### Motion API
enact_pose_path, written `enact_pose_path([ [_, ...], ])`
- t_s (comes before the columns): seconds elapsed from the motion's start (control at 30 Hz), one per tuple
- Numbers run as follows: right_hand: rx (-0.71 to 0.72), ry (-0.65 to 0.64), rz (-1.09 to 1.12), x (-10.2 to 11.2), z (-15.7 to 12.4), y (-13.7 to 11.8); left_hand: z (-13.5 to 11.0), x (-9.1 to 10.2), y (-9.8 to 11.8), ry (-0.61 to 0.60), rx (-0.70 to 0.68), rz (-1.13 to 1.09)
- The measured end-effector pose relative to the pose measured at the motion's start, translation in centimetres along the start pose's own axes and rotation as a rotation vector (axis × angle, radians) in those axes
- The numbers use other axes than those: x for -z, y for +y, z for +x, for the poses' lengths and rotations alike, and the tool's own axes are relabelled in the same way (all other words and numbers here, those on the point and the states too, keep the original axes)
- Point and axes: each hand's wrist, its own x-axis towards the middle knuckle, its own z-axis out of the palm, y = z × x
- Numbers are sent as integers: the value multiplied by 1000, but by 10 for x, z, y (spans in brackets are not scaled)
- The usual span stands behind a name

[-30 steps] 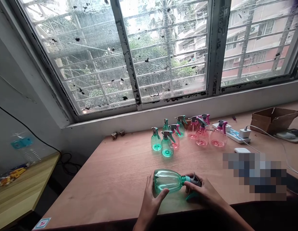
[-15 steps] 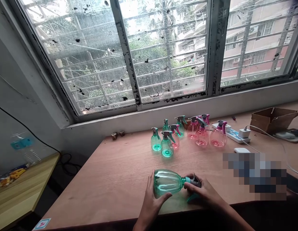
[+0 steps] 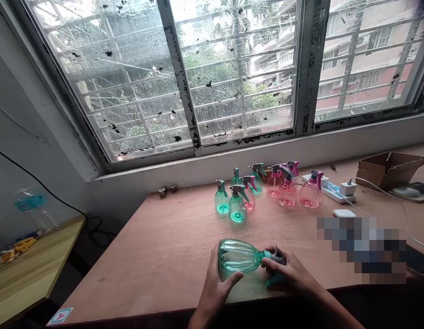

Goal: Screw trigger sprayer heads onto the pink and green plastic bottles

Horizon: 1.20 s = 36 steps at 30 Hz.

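A clear green spray bottle (image 3: pixel 239 257) is held on its side above the front part of the wooden table, its base to the left and its head to the right. My left hand (image 3: pixel 217 281) cups the base end, with the thumb along the lower side. My right hand (image 3: pixel 283 267) is closed round the dark spray head by the neck; the green trigger hangs below the fingers. Farther back, a green spray bottle (image 3: pixel 237 205) and a pink spray bottle (image 3: pixel 310 192) stand upright among several others of both colours.
The wooden table (image 3: pixel 157 256) runs along the window wall. At its back right are a power strip (image 3: pixel 335 192) with a plugged-in charger and cable, an open cardboard box (image 3: pixel 386 171) and a white case (image 3: pixel 344 214). A lower side table (image 3: pixel 40 269) stands at left.
Both hands keep the same hold on the green spray bottle, which has barely shifted. The view has moved very slightly.
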Motion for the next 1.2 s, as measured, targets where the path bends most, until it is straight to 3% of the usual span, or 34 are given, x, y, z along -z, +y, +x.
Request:
enact_pose_path([
  [0.23,-15,13,33,1,1,0,1,-2,3,-7,-38,85],
  [0.47,-25,5,35,0,0,0,0,-2,6,22,13,33],
  [0.63,-23,44,40,0,0,-5,-2,-3,12,-18,-31,49],
  [0.83,-19,9,41,-1,-1,-4,-2,-1,8,-34,8,48],
  [1.2,-5,1,50,2,1,2,-4,-1,8,-68,-64,106],
])
